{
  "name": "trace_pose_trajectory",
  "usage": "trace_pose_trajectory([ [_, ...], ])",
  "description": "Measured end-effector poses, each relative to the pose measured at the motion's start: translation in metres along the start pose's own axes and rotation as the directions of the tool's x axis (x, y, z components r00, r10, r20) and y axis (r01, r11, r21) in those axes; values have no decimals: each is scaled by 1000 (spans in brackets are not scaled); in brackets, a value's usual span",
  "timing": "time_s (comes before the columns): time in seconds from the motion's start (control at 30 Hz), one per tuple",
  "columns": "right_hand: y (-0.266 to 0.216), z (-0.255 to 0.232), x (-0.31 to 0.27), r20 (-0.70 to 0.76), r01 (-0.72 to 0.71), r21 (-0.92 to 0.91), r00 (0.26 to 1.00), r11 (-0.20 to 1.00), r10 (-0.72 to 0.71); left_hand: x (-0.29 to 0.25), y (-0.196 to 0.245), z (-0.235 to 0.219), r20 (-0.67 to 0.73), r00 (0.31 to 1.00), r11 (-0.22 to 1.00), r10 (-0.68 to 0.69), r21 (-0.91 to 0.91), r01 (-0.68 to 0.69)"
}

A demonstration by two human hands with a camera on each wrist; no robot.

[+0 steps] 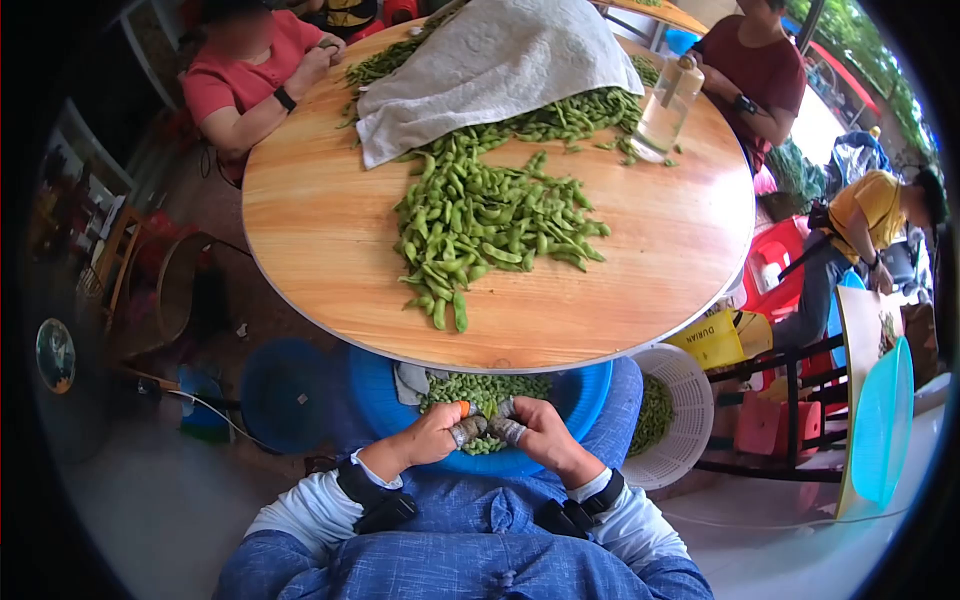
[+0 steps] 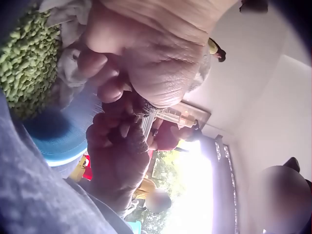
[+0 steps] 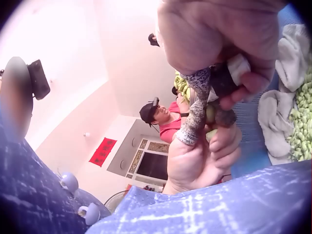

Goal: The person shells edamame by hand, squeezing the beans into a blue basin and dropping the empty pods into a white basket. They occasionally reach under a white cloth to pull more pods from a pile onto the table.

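Observation:
Both hands meet over a blue basin [image 1: 592, 400] of shelled green beans [image 1: 485, 387]. The left hand [image 1: 432, 432] and the right hand [image 1: 545, 435] have wrapped fingertips and pinch a green pod [image 1: 488, 408] between them. In the right wrist view the right hand [image 3: 219, 34] is above and the left hand [image 3: 200, 161] below, thumbs close together, with a bit of green [image 3: 210, 114] between the fingers. The left wrist view has the left hand [image 2: 156, 53] near the right hand [image 2: 119, 161]; the pod is hidden there.
A round wooden table [image 1: 330, 230] ahead bears a heap of pods [image 1: 480, 215], a grey cloth [image 1: 500, 70] and a bottle [image 1: 668, 105]. A white basket [image 1: 690, 420] stands at the right, a dark blue tub [image 1: 285, 395] at the left. Other people sit around the table.

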State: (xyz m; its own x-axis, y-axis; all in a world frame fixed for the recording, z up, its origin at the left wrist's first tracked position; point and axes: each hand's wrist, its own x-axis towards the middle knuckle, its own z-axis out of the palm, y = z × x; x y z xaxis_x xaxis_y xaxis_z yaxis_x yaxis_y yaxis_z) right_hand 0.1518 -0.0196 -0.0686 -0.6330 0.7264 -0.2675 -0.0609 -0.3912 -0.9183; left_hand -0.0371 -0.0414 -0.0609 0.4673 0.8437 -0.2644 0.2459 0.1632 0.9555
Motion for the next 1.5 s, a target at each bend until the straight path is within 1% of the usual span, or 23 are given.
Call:
trace_pose_trajectory([
  [0.03,1,0,0,-5,8,-12,1000,1000,-8,1,2,1,-4,1000,999,-5,-41,5],
  [0.07,2,0,0,-9,4,-14,1000,1000,-4,1,3,0,-3,999,999,-42,14,43],
  [0.17,7,1,1,1,8,-190,1000,982,-8,5,-23,3,-51,996,995,-68,69,72],
  [0.2,7,1,0,-5,-25,-294,1000,956,25,7,-24,3,-66,986,983,-152,94,158],
  [0.3,22,-4,-4,-167,181,-351,953,919,-252,9,-10,5,-39,992,913,-119,389,125],
  [0.33,14,-15,-12,-266,143,-381,929,913,-257,7,4,2,16,994,807,-112,585,82],
  [0.37,1,-25,-24,-427,154,-310,859,938,-282,3,21,0,3,1000,787,22,617,-19],
  [0.4,11,-52,-36,-570,187,-343,737,920,-363,0,38,-1,-2,988,751,156,649,-117],
  [0.43,20,-79,-54,-746,198,-196,606,960,-277,0,50,-4,-2,958,704,286,679,-209],
  [0.5,21,-119,-90,-909,270,125,417,955,1,12,68,-18,-74,869,607,489,744,-278],
  [0.57,38,-148,-121,-874,392,404,432,826,222,32,99,-34,-151,775,547,614,789,-279],
  [0.6,44,-152,-129,-857,405,405,479,820,187,51,104,-45,-149,744,491,651,830,-264],
  [0.67,43,-142,-127,-879,352,306,461,885,120,90,105,-65,-84,679,328,729,914,-239],
  [0.77,39,-117,-112,-883,315,263,460,912,96,124,100,-78,-15,833,178,554,979,-100],
  [0.87,35,-105,-104,-816,255,201,578,946,17,133,104,-83,-40,868,222,495,972,-82],
  [0.97,16,-91,-93,-770,262,19,620,965,-153,122,111,-90,-111,789,276,604,958,-77],
  [1.0,5,-84,-90,-743,220,-61,641,974,-192,117,115,-91,-206,790,440,578,894,-89],
  [1.07,-19,-67,-78,-648,255,-139,707,957,-282,107,120,-87,-374,796,722,477,683,-112],
  [1.13,-43,-49,-62,-540,326,-154,762,933,-356,94,120,-72,-368,860,917,352,318,-239],
  [1.17,-53,-41,-54,-486,373,-128,784,919,-386,86,119,-62,-340,894,956,293,106,-273],
  [1.27,-74,-23,-32,-338,425,84,863,901,-375,60,113,-25,-182,949,963,258,-30,-267],
  [1.4,-67,-13,-24,-264,427,51,878,903,-400,45,87,3,-56,974,972,220,-66,-224],
  [1.5,-47,-29,-44,-334,417,37,862,908,-382,44,96,-3,54,977,956,208,200,-215],
])
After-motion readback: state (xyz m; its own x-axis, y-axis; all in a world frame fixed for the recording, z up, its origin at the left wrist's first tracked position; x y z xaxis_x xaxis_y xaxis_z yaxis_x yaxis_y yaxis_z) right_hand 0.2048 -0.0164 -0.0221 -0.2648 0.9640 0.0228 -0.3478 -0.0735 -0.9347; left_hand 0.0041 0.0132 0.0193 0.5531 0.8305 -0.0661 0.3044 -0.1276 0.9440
